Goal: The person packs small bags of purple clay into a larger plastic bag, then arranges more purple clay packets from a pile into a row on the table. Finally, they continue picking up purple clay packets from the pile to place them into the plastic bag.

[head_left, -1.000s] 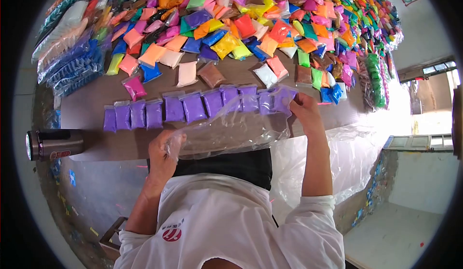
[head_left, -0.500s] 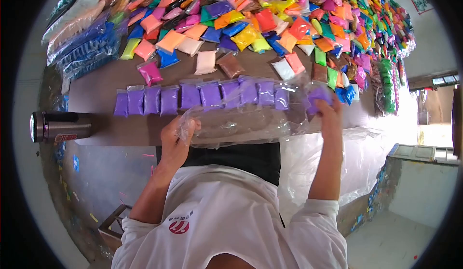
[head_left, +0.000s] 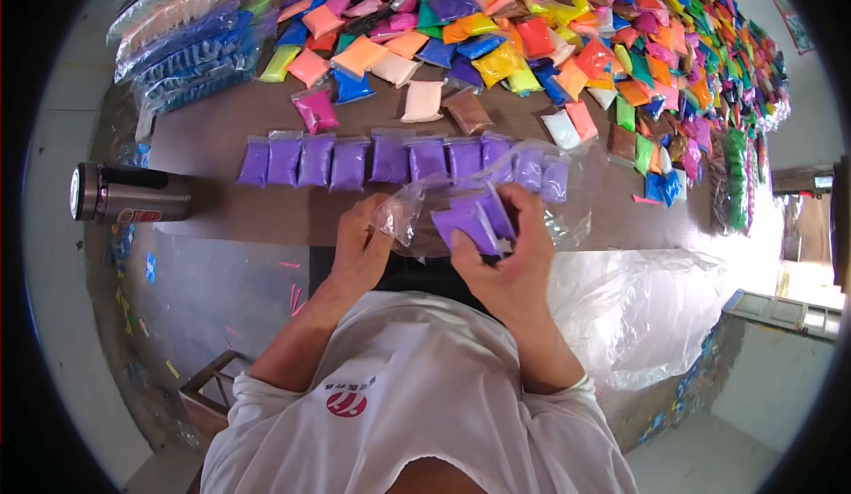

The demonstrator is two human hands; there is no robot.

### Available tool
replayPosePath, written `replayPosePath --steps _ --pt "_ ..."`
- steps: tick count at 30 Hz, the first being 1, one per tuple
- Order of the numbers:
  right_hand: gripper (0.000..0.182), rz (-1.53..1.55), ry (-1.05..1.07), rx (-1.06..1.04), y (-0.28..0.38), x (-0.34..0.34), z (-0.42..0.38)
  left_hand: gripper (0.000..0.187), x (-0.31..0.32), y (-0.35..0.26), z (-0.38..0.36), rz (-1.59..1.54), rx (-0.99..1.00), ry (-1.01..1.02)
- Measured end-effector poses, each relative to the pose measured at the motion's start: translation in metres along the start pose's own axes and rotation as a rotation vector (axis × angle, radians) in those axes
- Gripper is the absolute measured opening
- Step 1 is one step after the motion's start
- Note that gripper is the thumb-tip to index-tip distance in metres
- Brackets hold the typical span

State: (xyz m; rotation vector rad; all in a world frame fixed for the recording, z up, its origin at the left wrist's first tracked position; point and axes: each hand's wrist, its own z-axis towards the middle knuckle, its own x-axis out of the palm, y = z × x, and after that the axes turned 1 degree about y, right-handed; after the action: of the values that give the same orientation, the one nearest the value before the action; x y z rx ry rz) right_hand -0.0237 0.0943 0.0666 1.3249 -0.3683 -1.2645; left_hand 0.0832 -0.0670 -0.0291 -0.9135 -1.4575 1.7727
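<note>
My right hand [head_left: 519, 259] grips two purple packets [head_left: 474, 221] between thumb and fingers, above the table's near edge. To its left, my left hand [head_left: 362, 244] pinches the edge of a large clear plastic bag [head_left: 409, 215]. The bag stretches from my left hand behind and past the packets to the right, over part of a row. That row of purple packets [head_left: 351, 164] lies side by side across the brown table [head_left: 292, 219], just beyond my hands.
A big heap of colourful packets [head_left: 532, 38] covers the far side. Bagged stacks [head_left: 199, 64] lie at the far left. A steel tumbler [head_left: 133, 194] lies at the left edge. Clear plastic sheeting [head_left: 638, 317] hangs at the near right.
My right hand has come left and toward my body with purple packets in its grip. My left hand has shifted slightly right, still on the bag. The view has shifted a little.
</note>
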Motion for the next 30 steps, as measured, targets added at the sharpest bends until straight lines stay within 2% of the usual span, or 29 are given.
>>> replayPosePath --steps 3,4,5,9,15,18,24,27,30 --pt "0.055 -0.090 0.023 0.013 0.002 0.023 -0.008 0.039 -0.001 -0.012 0.000 0.000 -0.046 0.038" --pt "0.056 -0.130 0.033 0.007 0.003 0.029 -0.012 0.039 -0.001 -0.014 0.001 0.008 -0.030 0.023" --pt "0.060 -0.206 0.019 -0.088 0.002 0.032 -0.017 0.039 0.001 -0.015 0.002 0.015 -0.013 0.007" --pt "0.060 -0.270 0.207 -0.092 -0.002 0.040 -0.027 0.035 0.005 -0.018 0.005 0.052 0.042 -0.031" --pt "0.052 -0.286 0.173 0.010 0.000 0.038 -0.016 0.034 0.002 -0.025 0.005 0.047 0.008 0.025" --pt "0.048 -0.272 0.138 -0.047 -0.004 0.043 -0.017 0.034 0.004 -0.034 0.006 -0.001 -0.045 0.027" --pt "0.044 -0.260 0.027 -0.062 -0.008 0.040 -0.015 0.034 0.005 -0.013 0.004 0.025 0.064 -0.015" --pt "0.050 -0.246 0.015 -0.106 -0.012 0.044 -0.022 0.034 0.004 -0.023 0.002 -0.033 -0.081 0.017" --pt "0.055 -0.256 0.163 -0.053 -0.011 0.045 -0.024 0.035 0.002 -0.027 0.002 -0.020 -0.137 0.037"
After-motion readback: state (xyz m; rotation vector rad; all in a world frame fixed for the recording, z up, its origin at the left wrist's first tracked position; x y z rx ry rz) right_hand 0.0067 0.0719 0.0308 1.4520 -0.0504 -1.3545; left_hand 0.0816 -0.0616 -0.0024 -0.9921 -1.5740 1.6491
